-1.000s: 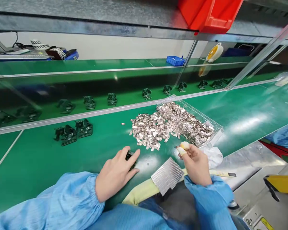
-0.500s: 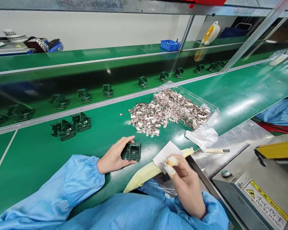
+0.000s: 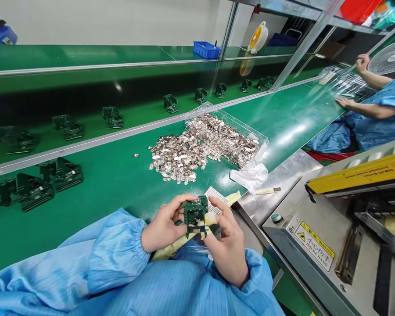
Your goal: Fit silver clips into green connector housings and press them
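Just above the near edge of the bench, a dark green circuit-board frame with an open middle is held up between both my hands. My left hand grips its left side with thumb and fingers. On the right side, the fingers and thumb of my right hand close round the frame; white coverings show on some fingertips. Partly hidden behind my right fingers is a white gridded sheet, lying by a yellow strip of material. Beyond my hands spreads a pile of small silvery metal pieces.
More metal pieces fill a clear plastic tray. Green board assemblies stand at left. A crumpled white cloth and a cutter knife lie right, near a machine with a hand-injury warning label. A co-worker sits farther right.
My left hand has raised the frame off the bench. My right hand has left the gridded sheet and now grips the frame too. The view has swung right, showing more of the co-worker.
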Demonstrator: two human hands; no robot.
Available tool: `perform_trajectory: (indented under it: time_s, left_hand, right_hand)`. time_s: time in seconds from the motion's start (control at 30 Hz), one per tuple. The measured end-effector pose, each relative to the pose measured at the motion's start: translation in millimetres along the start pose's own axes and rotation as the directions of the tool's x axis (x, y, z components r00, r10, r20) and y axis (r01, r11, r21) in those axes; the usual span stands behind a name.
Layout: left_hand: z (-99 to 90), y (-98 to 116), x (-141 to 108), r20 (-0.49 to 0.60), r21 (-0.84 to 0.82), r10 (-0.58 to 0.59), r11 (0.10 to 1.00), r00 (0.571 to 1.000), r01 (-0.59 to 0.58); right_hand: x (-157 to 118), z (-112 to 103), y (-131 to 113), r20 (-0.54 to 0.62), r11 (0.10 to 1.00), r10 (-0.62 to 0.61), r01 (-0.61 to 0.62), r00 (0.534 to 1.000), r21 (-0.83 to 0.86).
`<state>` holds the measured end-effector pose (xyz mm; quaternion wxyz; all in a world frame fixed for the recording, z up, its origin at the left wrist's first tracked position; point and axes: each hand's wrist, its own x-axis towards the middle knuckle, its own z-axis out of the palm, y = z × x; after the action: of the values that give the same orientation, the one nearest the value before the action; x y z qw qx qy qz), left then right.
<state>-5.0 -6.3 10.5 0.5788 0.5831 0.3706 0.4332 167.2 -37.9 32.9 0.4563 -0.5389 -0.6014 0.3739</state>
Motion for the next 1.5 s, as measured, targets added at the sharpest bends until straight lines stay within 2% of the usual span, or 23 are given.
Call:
perform_trajectory:
  time_s: [0.3, 0.43, 0.53, 0.6, 0.73, 0.87, 1.07, 1.3, 1.5]
  left_hand:
    - [-2.3, -0.5, -4.1, 0.054, 0.077, -0.006, 0.997, 0.999, 0.002]
    - [-4.0, 1.6, -4.2, 0.084, 0.178, 0.055, 0.981, 0.995, -0.07]
    - [-2.2, 3.6, -4.4, 0.055, 0.291, 0.105, 0.95, 0.993, -0.117]
    - [1.4, 5.4, -5.2, 0.018, 0.318, 0.105, 0.942, 0.994, -0.105]
    - [10.2, 9.6, -8.0, -0.054, 0.262, 0.049, 0.965, 0.997, -0.033]
    - [14.7, 11.1, -11.1, -0.102, 0.2, 0.007, 0.98, 0.995, 0.014]
    - [15.4, 12.2, -15.9, -0.116, 0.16, -0.001, 0.987, 0.993, 0.02]
    - [20.8, 14.7, -21.2, -0.102, 0.173, -0.002, 0.985, 0.995, 0.02]
    - [26.0, 11.9, -28.0, -0.055, 0.256, 0.021, 0.967, 0.998, -0.006]
  right_hand:
    - [3.5, 8.2, 3.0, -0.026, 0.998, 0.058, -0.057, 0.998, 0.038]
    - [3.3, 9.7, 1.9, -0.072, 0.999, 0.036, -0.033, 0.997, 0.039]
    - [1.2, 11.6, 4.2, -0.062, 0.998, 0.043, -0.039, 0.997, 0.058]
    - [-1.0, 13.2, 7.1, -0.046, 0.99, 0.099, -0.093, 0.994, 0.108]
    - [-2.7, 17.3, 9.6, 0.013, 0.922, 0.235, -0.227, 0.972, 0.314]
    - [1.0, 21.1, 4.3, 0.027, 0.848, 0.286, -0.266, 0.958, 0.459]
    - [2.2, 22.3, -2.8, 0.005, 0.808, 0.319, -0.275, 0.948, 0.521]
    - [-9.0, 21.7, -2.0, -0.018, 0.786, 0.364, -0.297, 0.931, 0.541]
    - [-21.2, 16.4, 6.0, 0.034, 0.737, 0.377, -0.322, 0.925, 0.594]
